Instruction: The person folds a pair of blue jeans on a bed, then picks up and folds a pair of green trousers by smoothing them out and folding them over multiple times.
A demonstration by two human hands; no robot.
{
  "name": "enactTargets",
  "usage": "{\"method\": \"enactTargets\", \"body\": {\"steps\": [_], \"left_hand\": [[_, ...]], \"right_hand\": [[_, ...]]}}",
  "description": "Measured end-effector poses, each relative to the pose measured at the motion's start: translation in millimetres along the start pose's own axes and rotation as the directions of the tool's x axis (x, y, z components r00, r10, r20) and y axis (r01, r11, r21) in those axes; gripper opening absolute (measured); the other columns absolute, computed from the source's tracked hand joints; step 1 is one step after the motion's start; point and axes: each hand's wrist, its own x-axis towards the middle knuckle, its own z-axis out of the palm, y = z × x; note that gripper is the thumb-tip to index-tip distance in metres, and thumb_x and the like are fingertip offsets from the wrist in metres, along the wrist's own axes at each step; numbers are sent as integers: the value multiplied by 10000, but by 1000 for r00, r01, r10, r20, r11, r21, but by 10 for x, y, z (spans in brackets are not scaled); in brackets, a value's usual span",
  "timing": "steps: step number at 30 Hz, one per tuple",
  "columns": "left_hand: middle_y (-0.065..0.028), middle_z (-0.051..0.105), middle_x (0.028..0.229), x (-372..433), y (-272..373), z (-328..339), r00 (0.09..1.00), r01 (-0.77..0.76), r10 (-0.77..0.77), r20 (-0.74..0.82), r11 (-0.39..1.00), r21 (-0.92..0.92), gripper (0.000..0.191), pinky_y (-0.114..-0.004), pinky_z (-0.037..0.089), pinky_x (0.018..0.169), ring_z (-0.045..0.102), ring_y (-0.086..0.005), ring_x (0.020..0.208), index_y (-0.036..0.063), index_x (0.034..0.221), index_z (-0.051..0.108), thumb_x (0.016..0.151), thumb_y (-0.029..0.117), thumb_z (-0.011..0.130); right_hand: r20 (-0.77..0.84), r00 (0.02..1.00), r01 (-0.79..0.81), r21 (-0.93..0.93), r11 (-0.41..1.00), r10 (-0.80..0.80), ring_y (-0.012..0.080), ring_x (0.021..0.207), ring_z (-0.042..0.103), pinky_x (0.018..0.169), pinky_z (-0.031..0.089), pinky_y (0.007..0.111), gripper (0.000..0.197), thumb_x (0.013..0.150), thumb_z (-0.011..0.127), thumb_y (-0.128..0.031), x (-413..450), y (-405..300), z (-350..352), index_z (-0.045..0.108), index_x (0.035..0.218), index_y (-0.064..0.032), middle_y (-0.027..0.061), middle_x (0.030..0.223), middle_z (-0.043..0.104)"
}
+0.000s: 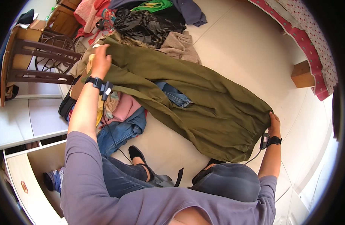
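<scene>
An olive-green garment (217,104), apparently trousers with a gathered elastic edge on the right, stretches across the floor in front of me. My right hand (274,123) grips the corner of that gathered edge, thumb on top. At the garment's far left end is my left hand (101,62), thumb and forefinger apart against the cloth; its other fingers are partly hidden. Amid the folds shows a piece of blue denim (174,95). Blue jeans (123,129) and a folded pink cloth (124,107) lie beneath the garment's left part.
Beyond the garment are a black plastic bag (147,26), a beige knitted garment (179,46) and heaped clothes. A dark wooden chair (43,62) stands at left, above an open drawer (23,180). A bed with a red-edged cover (304,42) is at right. Cables hang from both wrist devices.
</scene>
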Motion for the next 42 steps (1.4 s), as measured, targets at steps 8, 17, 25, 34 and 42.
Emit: {"method": "enactTargets", "body": {"steps": [8,17,25,34,42], "left_hand": [[-85,381,1454,304,1132,751,793,-183,207,573,978,-101,570,-459,489,875,562,-360,1110,175,1347,416,811,20,536],[-136,549,984,450,1038,563,984,-165,174,41,971,-172,293,-425,451,824,541,-354,977,88,1029,570,762,-33,558],[-231,394,1347,622,1462,936,987,-116,130,95,983,-141,581,-404,370,1032,411,-398,1244,71,1331,427,788,-9,620],[-170,540,1173,-764,2361,353,623,-150,609,492,710,-688,469,-401,424,956,505,-364,1134,40,1171,545,728,38,698],[-105,563,1040,-1484,2891,270,455,-470,841,292,505,-724,363,-390,400,907,555,-265,976,109,998,620,660,145,745]], "right_hand": [[-51,999,-1,-31,1000,-1,188,868,638,768,523,304,362,861,688,-228,46,75,110,612,1089,42,105,996,662],[-137,981,159,171,972,-136,189,887,607,791,492,294,335,843,705,-196,-204,-427,-338,601,1069,28,103,978,648],[-455,847,146,-298,943,-275,287,1108,562,928,460,370,754,764,755,-393,199,-758,-25,450,1329,2,193,1241,565],[-405,914,-224,-561,797,-28,284,1070,582,901,471,358,798,738,750,-486,-630,585,-453,476,1307,2,208,1177,591],[-210,935,-311,-93,946,287,202,926,619,737,538,318,456,841,694,-202,-963,579,-250,516,1210,-1,116,1046,622]]}}
